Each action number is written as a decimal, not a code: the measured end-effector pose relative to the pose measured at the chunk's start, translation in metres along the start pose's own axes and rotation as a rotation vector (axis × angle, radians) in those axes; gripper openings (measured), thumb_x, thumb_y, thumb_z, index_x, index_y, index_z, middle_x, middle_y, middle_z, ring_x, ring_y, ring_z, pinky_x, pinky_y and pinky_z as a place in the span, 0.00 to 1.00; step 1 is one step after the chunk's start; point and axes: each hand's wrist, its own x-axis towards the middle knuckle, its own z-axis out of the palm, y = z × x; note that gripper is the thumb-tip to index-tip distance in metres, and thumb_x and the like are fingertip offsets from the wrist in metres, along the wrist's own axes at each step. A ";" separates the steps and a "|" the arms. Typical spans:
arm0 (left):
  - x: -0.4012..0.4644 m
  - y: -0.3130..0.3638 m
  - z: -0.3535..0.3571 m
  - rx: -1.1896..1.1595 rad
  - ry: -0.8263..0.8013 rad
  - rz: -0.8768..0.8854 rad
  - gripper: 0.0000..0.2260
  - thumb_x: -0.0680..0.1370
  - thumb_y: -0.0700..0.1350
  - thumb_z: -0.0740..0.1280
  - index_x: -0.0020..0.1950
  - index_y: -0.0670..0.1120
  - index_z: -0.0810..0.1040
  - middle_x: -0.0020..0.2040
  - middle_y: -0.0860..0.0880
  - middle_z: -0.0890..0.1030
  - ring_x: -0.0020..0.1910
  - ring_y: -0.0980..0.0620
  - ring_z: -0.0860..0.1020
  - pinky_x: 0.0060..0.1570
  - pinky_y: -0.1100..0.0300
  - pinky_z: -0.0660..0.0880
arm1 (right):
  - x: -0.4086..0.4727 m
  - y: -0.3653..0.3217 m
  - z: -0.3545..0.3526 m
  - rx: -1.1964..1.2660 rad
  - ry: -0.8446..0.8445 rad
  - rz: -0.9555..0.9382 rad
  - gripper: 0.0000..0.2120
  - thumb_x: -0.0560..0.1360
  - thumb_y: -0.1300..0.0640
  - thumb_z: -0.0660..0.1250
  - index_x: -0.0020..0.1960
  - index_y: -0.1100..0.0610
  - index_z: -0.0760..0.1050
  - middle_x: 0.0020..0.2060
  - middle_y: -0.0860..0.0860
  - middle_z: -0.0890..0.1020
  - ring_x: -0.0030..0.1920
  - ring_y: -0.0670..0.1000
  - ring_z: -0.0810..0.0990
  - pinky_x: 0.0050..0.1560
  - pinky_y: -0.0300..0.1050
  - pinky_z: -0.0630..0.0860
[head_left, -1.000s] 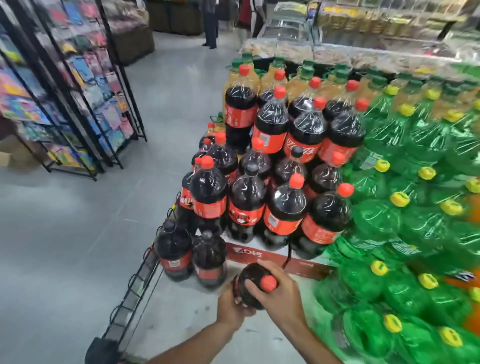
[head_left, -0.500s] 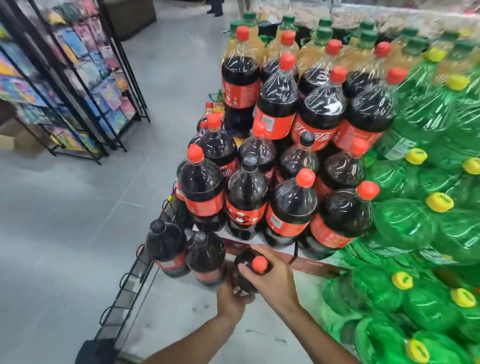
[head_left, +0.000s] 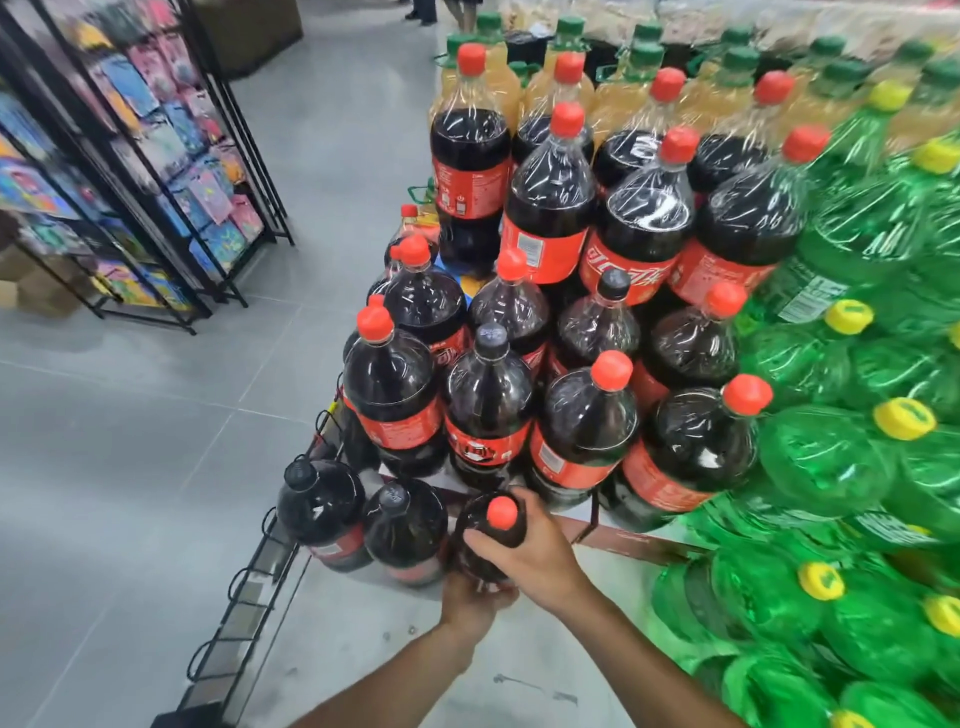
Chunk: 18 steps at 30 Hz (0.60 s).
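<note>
far left: card rack on the floor. wire rail edges the low white shelf. two black-capped cola bottles stand upright on the shelf by the rail. just right of them: red-capped cola bottle, upright, in front of the stacked cola tiers; base contact with the shelf cannot be told. left hand: fingers curled round the bottle's lower body. right hand: fingers and thumb wrapped round its shoulder, just under the cap. far right: green bottles.
</note>
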 end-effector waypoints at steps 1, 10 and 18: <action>0.000 -0.001 -0.001 0.029 -0.007 0.013 0.16 0.79 0.24 0.58 0.55 0.42 0.75 0.51 0.42 0.79 0.45 0.48 0.76 0.34 0.61 0.80 | 0.001 0.001 0.000 0.004 -0.014 0.006 0.40 0.61 0.35 0.80 0.68 0.46 0.71 0.58 0.43 0.82 0.58 0.41 0.81 0.63 0.42 0.78; -0.017 0.017 -0.011 0.342 -0.137 0.060 0.16 0.72 0.25 0.70 0.57 0.37 0.76 0.47 0.43 0.80 0.38 0.58 0.81 0.35 0.68 0.75 | -0.008 -0.012 -0.007 -0.011 -0.026 -0.012 0.40 0.60 0.30 0.80 0.67 0.44 0.73 0.56 0.40 0.84 0.57 0.39 0.82 0.64 0.45 0.78; -0.069 0.062 -0.037 0.515 -0.208 0.175 0.14 0.70 0.36 0.77 0.53 0.46 0.82 0.52 0.45 0.86 0.53 0.45 0.83 0.46 0.61 0.79 | -0.067 -0.039 -0.013 -0.184 0.098 -0.091 0.45 0.68 0.40 0.81 0.79 0.49 0.64 0.68 0.39 0.70 0.72 0.43 0.71 0.71 0.38 0.66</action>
